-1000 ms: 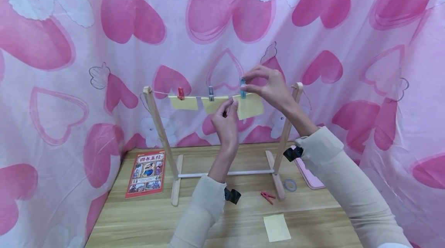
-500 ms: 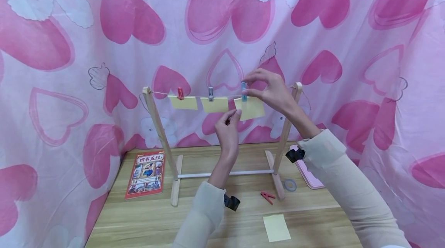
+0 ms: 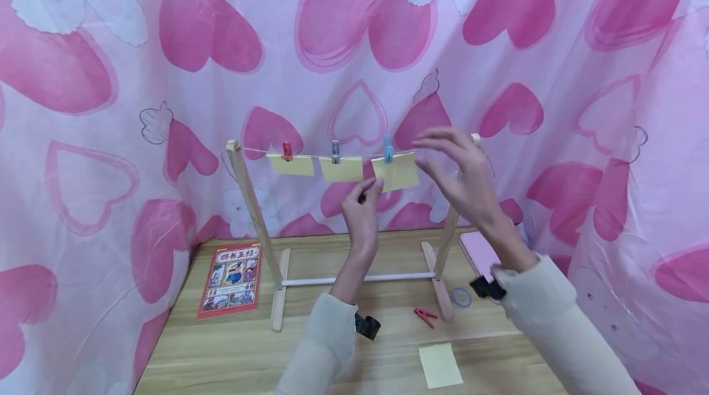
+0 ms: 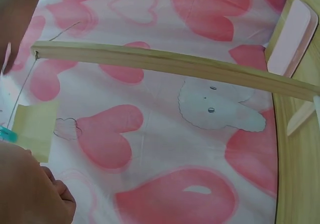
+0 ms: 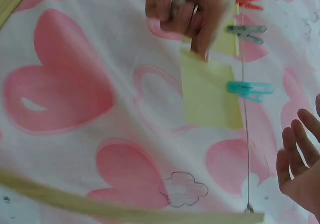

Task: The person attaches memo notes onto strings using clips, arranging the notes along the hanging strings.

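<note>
A yellow sticky note (image 3: pixel 400 175) hangs from the string under a blue clothespin (image 3: pixel 389 152). My left hand (image 3: pixel 361 216) pinches the lower left corner of this note between thumb and finger, as the right wrist view also shows. Just to the right of the note is my right hand (image 3: pixel 465 179), fingers spread and holding nothing, apart from the clothespin. Two more notes hang to the left on the same string: one under a grey clothespin (image 3: pixel 335 152), the other under a red clothespin (image 3: pixel 287 151).
The string runs between the posts of a wooden frame (image 3: pixel 255 210) with a white crossbar (image 3: pixel 321 281). On the table lie a loose red clothespin (image 3: pixel 425 316), a tape roll (image 3: pixel 461 297), a single sticky note (image 3: pixel 440 365), a red book (image 3: pixel 229 278) and a pink case (image 3: pixel 477 253).
My right hand has let go of the blue clothespin and moved right, its fingers spreading. My left hand has shifted slightly down and right with the note's corner. The clothespin stays on the string.
</note>
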Tool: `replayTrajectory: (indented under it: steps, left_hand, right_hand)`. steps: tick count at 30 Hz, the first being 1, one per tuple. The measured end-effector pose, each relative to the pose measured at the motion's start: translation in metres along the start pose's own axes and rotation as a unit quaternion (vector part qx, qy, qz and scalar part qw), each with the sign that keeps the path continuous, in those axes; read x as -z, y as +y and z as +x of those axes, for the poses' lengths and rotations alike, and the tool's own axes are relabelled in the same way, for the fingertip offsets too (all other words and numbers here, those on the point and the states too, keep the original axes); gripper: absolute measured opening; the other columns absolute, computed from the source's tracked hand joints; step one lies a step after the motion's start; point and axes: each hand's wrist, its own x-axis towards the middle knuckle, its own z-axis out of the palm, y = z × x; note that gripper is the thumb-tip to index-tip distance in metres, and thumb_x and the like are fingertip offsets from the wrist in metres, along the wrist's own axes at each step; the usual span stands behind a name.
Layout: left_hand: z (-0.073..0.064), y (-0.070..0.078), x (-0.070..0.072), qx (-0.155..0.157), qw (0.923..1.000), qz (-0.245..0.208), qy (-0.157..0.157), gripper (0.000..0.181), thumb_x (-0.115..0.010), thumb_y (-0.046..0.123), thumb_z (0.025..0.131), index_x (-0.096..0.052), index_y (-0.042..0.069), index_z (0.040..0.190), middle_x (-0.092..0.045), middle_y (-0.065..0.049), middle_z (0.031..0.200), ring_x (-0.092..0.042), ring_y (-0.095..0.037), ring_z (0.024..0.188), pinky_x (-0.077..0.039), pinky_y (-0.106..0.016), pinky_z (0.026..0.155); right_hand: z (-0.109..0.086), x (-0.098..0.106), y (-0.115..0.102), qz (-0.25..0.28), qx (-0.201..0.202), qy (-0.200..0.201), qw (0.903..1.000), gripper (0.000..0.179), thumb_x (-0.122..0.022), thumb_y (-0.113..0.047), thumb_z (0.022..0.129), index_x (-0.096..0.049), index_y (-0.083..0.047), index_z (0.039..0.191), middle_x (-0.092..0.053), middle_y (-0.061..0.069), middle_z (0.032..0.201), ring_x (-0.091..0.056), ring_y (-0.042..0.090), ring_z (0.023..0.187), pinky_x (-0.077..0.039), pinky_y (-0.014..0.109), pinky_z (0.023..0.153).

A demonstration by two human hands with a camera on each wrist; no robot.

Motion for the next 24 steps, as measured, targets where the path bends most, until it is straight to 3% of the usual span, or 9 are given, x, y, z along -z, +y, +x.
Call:
replayTrajectory:
  steps: [2,7,11,14,16,17,21,24]
  left_hand:
    - [0.000,-0.004,0.001,0.003,1.0000,0.005,-0.004,0.027,-0.078,0.023,0.104,-0.081,0.005,0.125,-0.061,0.003,0.088,-0.050,-0.012,0.080,-0.040,-0.020,0.066]
    - [-0.002,-0.018,0.011,0.004,0.9996,0.025,-0.009,0.024,-0.079,0.022,0.104,-0.081,0.005,0.120,-0.060,0.005,0.087,-0.051,-0.011,0.080,-0.043,-0.020,0.068]
    - [-0.015,-0.049,0.032,0.001,0.9936,0.101,-0.050,0.026,-0.075,0.022,0.106,-0.078,0.001,0.121,-0.064,-0.002,0.091,-0.053,-0.011,0.082,-0.045,-0.020,0.072]
    - [-0.039,-0.093,0.053,-0.003,0.9760,0.187,-0.111,0.022,-0.072,0.016,0.107,-0.077,-0.001,0.120,-0.069,-0.006,0.095,-0.057,-0.010,0.083,-0.049,-0.021,0.072]
    - [-0.063,-0.127,0.064,0.004,0.9613,0.224,-0.160,0.020,-0.071,0.011,0.106,-0.076,-0.003,0.118,-0.072,-0.009,0.093,-0.063,-0.014,0.076,-0.055,-0.024,0.066]
    - [-0.077,-0.146,0.068,-0.007,0.9534,0.243,-0.178,0.019,-0.071,0.010,0.104,-0.076,-0.003,0.116,-0.072,-0.007,0.093,-0.063,-0.013,0.074,-0.055,-0.026,0.064]
    - [-0.130,-0.206,0.072,-0.006,0.9300,0.285,-0.231,0.025,-0.081,0.012,0.096,-0.075,-0.003,0.115,-0.069,-0.004,0.094,-0.062,-0.011,0.079,-0.056,-0.030,0.069]
    - [-0.158,-0.232,0.069,-0.040,0.9022,0.361,-0.233,0.036,-0.093,0.024,0.086,-0.077,0.005,0.113,-0.063,0.001,0.099,-0.052,-0.006,0.090,-0.049,-0.028,0.079]
  right_hand:
    - [-0.027,0.007,-0.003,0.006,-0.004,-0.008,0.9999,0.037,-0.080,0.010,0.090,-0.078,0.003,0.126,-0.072,0.020,0.131,-0.064,0.020,0.131,-0.043,0.027,0.117]
    - [-0.109,0.016,0.005,0.004,-0.065,-0.040,0.9971,0.041,-0.078,0.014,0.088,-0.078,-0.003,0.126,-0.073,0.015,0.130,-0.064,0.005,0.127,-0.046,0.015,0.110]
    - [-0.179,0.009,0.027,-0.014,-0.108,-0.050,0.9927,0.044,-0.082,0.015,0.083,-0.077,0.000,0.124,-0.074,0.016,0.124,-0.066,0.008,0.118,-0.051,0.016,0.096]
    - [-0.233,-0.004,0.044,-0.041,-0.145,-0.077,0.9856,0.045,-0.085,0.012,0.080,-0.075,0.003,0.122,-0.073,0.016,0.114,-0.066,0.009,0.101,-0.053,0.021,0.074]
    - [-0.266,-0.016,0.051,-0.066,-0.181,-0.096,0.9766,0.043,-0.088,0.008,0.079,-0.074,0.004,0.120,-0.072,0.015,0.109,-0.066,0.010,0.089,-0.051,0.024,0.065]
    - [-0.281,-0.023,0.055,-0.083,-0.198,-0.102,0.9713,0.042,-0.089,0.006,0.079,-0.074,0.005,0.119,-0.072,0.014,0.108,-0.066,0.012,0.085,-0.051,0.025,0.064]
    - [-0.322,-0.046,0.064,-0.142,-0.276,-0.115,0.9436,0.045,-0.092,-0.004,0.084,-0.072,0.005,0.124,-0.067,0.018,0.116,-0.067,0.024,0.086,-0.055,0.031,0.068]
    - [-0.339,-0.056,0.070,-0.164,-0.330,-0.127,0.9210,0.051,-0.092,-0.010,0.087,-0.071,0.004,0.131,-0.061,0.022,0.125,-0.067,0.031,0.097,-0.059,0.041,0.077]
